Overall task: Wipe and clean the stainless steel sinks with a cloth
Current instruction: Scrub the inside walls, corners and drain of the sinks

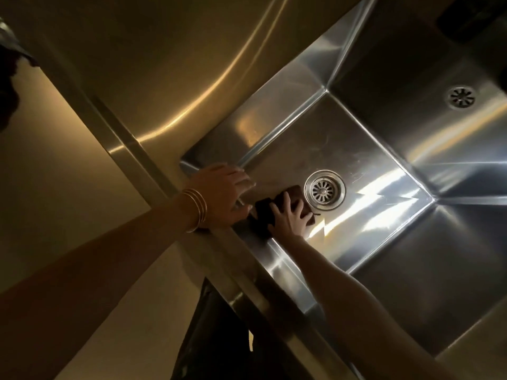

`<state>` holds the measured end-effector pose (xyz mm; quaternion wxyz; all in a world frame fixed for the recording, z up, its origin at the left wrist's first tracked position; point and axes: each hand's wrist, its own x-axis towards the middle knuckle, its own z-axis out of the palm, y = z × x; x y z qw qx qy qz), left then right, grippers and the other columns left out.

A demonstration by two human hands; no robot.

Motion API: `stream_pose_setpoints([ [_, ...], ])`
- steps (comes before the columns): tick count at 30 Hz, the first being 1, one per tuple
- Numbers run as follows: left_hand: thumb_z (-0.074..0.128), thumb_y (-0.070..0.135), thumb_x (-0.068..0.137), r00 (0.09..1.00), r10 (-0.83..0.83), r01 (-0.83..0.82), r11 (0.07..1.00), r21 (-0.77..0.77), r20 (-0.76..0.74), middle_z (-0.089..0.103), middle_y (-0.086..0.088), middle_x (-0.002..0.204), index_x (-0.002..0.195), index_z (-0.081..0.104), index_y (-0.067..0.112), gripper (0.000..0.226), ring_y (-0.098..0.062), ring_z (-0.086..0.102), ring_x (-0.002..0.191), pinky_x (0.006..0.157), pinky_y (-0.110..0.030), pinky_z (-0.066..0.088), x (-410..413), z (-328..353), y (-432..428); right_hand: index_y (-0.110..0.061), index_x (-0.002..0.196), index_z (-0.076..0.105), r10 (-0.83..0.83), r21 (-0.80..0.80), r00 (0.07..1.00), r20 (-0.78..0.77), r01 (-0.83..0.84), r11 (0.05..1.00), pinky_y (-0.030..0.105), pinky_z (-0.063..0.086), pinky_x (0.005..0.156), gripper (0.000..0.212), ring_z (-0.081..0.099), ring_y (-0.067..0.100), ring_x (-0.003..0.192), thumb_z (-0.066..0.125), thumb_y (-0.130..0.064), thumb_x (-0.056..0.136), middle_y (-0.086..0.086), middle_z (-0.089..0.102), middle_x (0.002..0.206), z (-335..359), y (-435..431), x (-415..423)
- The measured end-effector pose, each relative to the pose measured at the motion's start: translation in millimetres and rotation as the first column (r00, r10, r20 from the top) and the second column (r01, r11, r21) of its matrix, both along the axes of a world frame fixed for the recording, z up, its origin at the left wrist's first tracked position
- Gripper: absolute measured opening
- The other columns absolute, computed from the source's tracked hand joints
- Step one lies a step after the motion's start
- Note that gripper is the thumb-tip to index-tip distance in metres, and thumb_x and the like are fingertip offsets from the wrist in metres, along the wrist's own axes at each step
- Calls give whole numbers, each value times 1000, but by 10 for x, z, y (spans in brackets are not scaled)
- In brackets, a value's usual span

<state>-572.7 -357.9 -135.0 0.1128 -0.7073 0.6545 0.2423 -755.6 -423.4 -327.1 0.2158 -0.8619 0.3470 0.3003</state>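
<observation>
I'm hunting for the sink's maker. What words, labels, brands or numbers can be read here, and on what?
None: no readable text shows on the sink, nearer drain, cloth or bangles.
The dark object top right is too dim to read.

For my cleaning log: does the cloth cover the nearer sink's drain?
No, the dark cloth lies beside the fully visible drain, pressed by the right hand.

light: dim, warm yellow | glare: bright white streaks on the sink (356, 149) floor beside the drain (325, 190), one long curved shine on the table (192, 64) | shadows: dark below the table's front edge, dark top right corner | lens: straight edges bend, view tilted | blur: soft far left
</observation>
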Motion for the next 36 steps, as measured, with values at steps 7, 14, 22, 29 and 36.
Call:
stream_pose_setpoints([
  [7,14,54,77,997,62,-62,998,-9,-41,52,-4,136,135,48,17,78,-20,42,131,106,-37,38,168,57,-8,-30,137,39,264,-55,962,64,-261,964,66,28,102,52,17,51,134,57,-31,88,11,16,155,-165,25,-158],
  [14,24,48,79,990,123,-126,991,-41,-68,49,1,137,138,44,19,69,-14,37,132,105,-34,37,189,31,-2,-39,143,29,215,-110,965,148,-200,974,60,35,99,56,18,45,135,51,-31,92,4,17,155,-305,-435,551],
  [22,32,43,80,988,111,-116,992,-42,-112,52,-2,135,137,45,17,64,-16,41,130,105,-32,37,192,78,-31,-41,140,34,317,-71,936,152,-310,948,62,29,99,59,9,46,140,57,-46,86,3,13,157,-330,-166,390],
  [29,34,40,75,986,64,-76,994,-79,-153,68,-4,108,116,65,11,60,-22,62,105,82,-36,55,181,134,-32,-39,138,39,-166,-88,973,162,182,979,62,29,101,50,10,45,140,53,-36,91,3,14,156,-327,-659,829],
  [36,33,40,78,988,95,-104,992,-70,-120,63,-2,118,125,59,14,59,-19,55,112,87,-37,51,171,109,-37,-41,126,56,361,-268,863,353,-277,923,61,42,90,53,40,47,129,71,-47,75,8,45,144,-435,-410,767],
])
